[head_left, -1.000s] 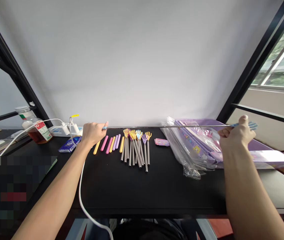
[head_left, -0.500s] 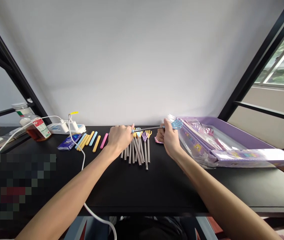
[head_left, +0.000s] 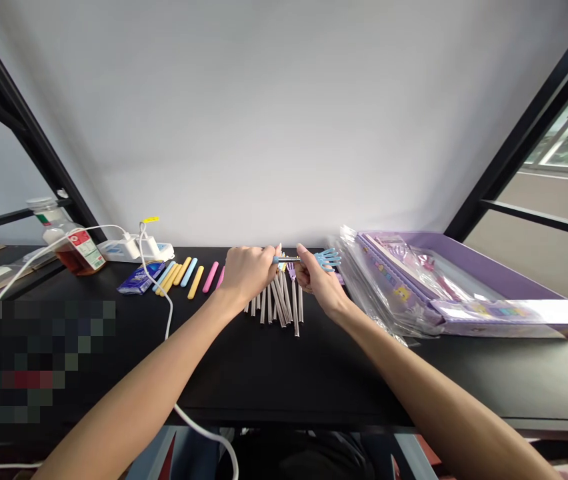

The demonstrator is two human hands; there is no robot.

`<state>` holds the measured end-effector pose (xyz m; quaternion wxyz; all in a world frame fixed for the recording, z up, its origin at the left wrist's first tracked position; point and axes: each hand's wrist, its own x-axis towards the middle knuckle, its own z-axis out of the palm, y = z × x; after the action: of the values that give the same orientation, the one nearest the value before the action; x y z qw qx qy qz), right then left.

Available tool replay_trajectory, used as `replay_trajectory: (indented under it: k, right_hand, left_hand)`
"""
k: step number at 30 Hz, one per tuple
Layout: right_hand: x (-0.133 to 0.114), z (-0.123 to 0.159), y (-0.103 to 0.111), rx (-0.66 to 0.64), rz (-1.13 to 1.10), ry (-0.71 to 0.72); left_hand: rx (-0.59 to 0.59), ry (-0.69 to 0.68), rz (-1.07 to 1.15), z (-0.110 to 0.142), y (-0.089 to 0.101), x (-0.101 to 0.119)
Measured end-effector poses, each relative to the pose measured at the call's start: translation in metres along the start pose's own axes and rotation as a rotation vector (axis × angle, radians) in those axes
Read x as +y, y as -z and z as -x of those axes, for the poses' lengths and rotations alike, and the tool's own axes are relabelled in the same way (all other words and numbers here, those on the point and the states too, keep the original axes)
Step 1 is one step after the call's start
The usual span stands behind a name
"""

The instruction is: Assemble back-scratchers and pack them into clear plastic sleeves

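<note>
Between my two hands lies a telescopic back scratcher (head_left: 327, 259) with a light blue hand-shaped head and a metal rod. My left hand (head_left: 250, 272) is closed around its blue handle end, mostly hidden in the fist. With thumb on top, my right hand (head_left: 320, 281) grips it just below the blue head, which points right. Only a short stretch of rod shows between the hands. Below them, a bunch of metal rods (head_left: 279, 303) with coloured hand-shaped heads lies on the black table (head_left: 284, 380). Yellow, blue and pink handle sleeves (head_left: 195, 283) lie left of my left hand.
On the right stands an open purple box (head_left: 494, 267) with clear plastic bags (head_left: 369, 293) against its side. A blue packet (head_left: 141, 277), a power strip (head_left: 161, 251) and a bottle of brown liquid (head_left: 77, 247) stand at left. A white cable (head_left: 170, 313) crosses the table.
My hands have come closer together, the right moving left, and the exposed rod between them has become much shorter. The view has shifted slightly.
</note>
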<state>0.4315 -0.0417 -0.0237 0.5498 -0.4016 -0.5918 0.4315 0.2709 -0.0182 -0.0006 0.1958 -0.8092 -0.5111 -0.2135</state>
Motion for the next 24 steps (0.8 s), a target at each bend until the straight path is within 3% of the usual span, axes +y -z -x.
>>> replay_trajectory:
  k: [6,10,12,16,18,22,24]
  right_hand:
    - [-0.006,-0.011,0.028,0.197,-0.154,-0.018]
    - [-0.022,-0.014,0.058,0.223,-0.120,0.055]
    - [-0.029,-0.014,0.075,0.217,0.107,0.045]
    - [-0.030,-0.013,0.110,0.303,0.936,0.000]
    - [-0.025,-0.013,0.125,0.305,1.234,-0.059]
    - [-0.013,-0.014,0.146,0.224,1.385,-0.203]
    - [-0.010,-0.014,0.150,0.223,1.368,-0.224]
  left_hand:
    - [0.011,-0.069,0.092,0.006,-0.003,-0.022]
    - [-0.032,-0.114,0.252,0.010,-0.003,-0.026]
    - [-0.050,-0.072,0.417,0.009,-0.001,-0.021]
    - [-0.116,-0.020,0.885,0.004,0.002,0.003]
    - [-0.204,0.006,1.066,0.003,0.000,0.014]
    - [-0.448,0.098,1.318,0.007,-0.009,0.024]
    - [-0.476,0.136,1.356,0.010,-0.013,0.024]
